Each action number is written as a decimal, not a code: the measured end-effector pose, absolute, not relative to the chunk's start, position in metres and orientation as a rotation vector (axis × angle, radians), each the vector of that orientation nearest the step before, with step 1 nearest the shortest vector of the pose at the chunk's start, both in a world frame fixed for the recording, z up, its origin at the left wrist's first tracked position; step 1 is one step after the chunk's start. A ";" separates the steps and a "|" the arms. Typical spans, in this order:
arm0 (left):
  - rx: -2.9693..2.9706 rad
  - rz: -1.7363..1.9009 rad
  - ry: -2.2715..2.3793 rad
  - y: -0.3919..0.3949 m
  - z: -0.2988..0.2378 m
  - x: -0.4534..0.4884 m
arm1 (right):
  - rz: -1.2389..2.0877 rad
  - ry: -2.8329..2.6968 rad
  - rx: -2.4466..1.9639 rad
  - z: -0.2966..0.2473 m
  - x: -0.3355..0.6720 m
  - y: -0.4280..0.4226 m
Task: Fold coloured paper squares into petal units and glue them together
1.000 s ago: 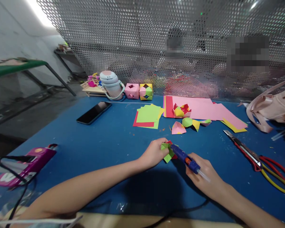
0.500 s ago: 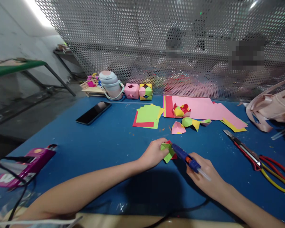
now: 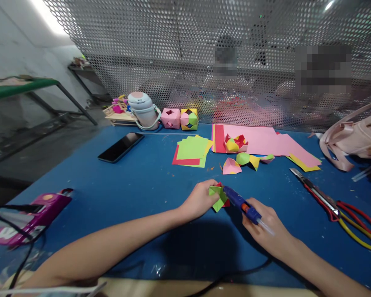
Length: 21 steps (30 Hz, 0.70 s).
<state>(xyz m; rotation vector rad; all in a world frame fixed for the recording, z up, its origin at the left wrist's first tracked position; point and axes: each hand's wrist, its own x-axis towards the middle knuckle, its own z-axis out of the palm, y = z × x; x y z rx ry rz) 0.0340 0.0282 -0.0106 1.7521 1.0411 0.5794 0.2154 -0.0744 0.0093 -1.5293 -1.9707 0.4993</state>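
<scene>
My left hand [image 3: 201, 199] pinches a green and red folded paper piece [image 3: 217, 199] above the blue table [image 3: 136, 194]. In my right hand [image 3: 264, 218] is a blue glue gun [image 3: 241, 204], a clear glue stick poking out of its back end. Its nozzle touches or nearly touches the paper piece; I cannot tell which. Just beyond my hands lie a pink folded piece [image 3: 231, 166] and a strip of green and yellow folded pieces [image 3: 253, 161]. A red, yellow and pink paper form [image 3: 236, 143] sits behind them on pink sheets [image 3: 261, 140].
Small green and red sheets [image 3: 192, 148] lie at centre back, with paper cubes [image 3: 170, 118] behind. A phone [image 3: 121, 147], a bottle [image 3: 144, 110] and a purple power strip [image 3: 34, 216] are leftward. A utility knife [image 3: 315, 192], scissors [image 3: 358, 222] and a bag [image 3: 355, 136] are rightward.
Almost nothing differs. The view has shifted very slightly; both hands keep the same pose, with the glue gun's nozzle still at the paper piece.
</scene>
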 end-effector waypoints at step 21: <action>1.826 0.603 1.049 0.027 -0.010 0.035 | 0.500 -1.993 -1.544 0.014 0.217 -0.076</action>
